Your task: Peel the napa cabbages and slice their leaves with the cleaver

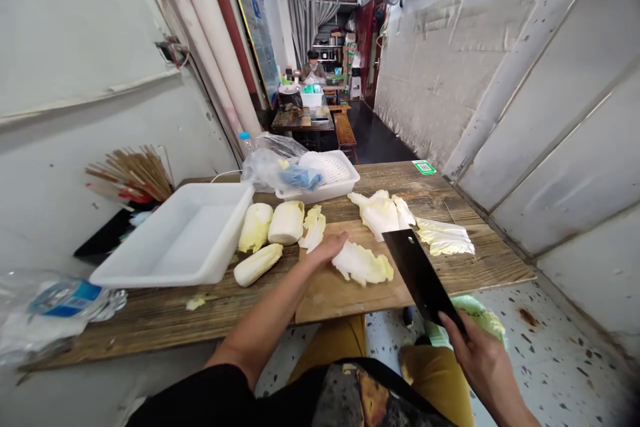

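Observation:
My right hand [480, 353] is closed round the handle of a dark, broad-bladed cleaver [420, 273]. The blade points up and left, over the right side of the cutting board [325, 297]. Above the board, my left hand [329, 248] grips the left end of a pale napa cabbage leaf [364, 264]; part of its fingers is hidden. A smaller leaf piece [313, 227] lies just beyond this hand. To its left sit two trimmed cabbage chunks, one [287, 222] beside the other [256, 227], and a slim cabbage heart [258, 265].
More leaves [381, 212] lie beyond the board, with another [445, 237] at the right. A white tub [175, 233] stands left, near bundled chopsticks [133, 173]. Behind is a smaller white tray [320, 193] with plastic bags. A green bag [483, 320] is below the table's edge. A person [313, 68] sits far back.

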{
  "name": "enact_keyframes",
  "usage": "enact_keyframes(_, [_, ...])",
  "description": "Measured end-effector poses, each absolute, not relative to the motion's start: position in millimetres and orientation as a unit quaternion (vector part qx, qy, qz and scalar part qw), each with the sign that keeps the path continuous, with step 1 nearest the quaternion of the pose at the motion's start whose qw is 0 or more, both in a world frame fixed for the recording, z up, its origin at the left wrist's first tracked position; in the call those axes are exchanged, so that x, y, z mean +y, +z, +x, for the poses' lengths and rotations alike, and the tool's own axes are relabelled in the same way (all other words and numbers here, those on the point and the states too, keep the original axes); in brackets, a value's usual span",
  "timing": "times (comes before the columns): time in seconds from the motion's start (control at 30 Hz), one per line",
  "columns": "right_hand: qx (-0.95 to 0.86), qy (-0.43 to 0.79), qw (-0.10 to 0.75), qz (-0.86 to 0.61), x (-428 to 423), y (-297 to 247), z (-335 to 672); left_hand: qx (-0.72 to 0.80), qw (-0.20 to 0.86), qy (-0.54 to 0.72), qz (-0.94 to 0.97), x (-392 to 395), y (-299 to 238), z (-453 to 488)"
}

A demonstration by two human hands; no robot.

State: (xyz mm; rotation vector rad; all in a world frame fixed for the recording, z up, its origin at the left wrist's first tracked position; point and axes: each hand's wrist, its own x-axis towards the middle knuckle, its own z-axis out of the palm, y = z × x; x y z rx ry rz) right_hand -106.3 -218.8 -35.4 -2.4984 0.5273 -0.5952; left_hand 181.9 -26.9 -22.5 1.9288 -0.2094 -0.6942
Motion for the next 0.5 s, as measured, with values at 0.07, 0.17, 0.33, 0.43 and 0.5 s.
enact_keyframes(0.07, [0.149, -0.212, 0.208, -0.943, -214, -27, -88, -0.104, 0.487, -0.211, 0.841, -16, -18, 169])
enact_keyframes(0.17, [0.100, -0.167, 0.136, -0.971, -205, -14, -62, -0.204, 0.436, -0.077, 0.873, 10, -26, 139])
enact_keyframes(0.33, [0.059, -0.019, 0.063, -0.996, -192, 3, -20, -0.293, 0.489, -0.059, 0.820, 29, -82, 102])
enact_keyframes(0.43, [0.048, 0.026, 0.049, -0.997, -190, 9, -3, -0.269, 0.525, -0.060, 0.805, 24, -102, 102])
enact_keyframes(0.5, [0.046, 0.036, 0.044, -0.997, -190, 11, 3, -0.271, 0.533, -0.062, 0.799, 20, -104, 107])
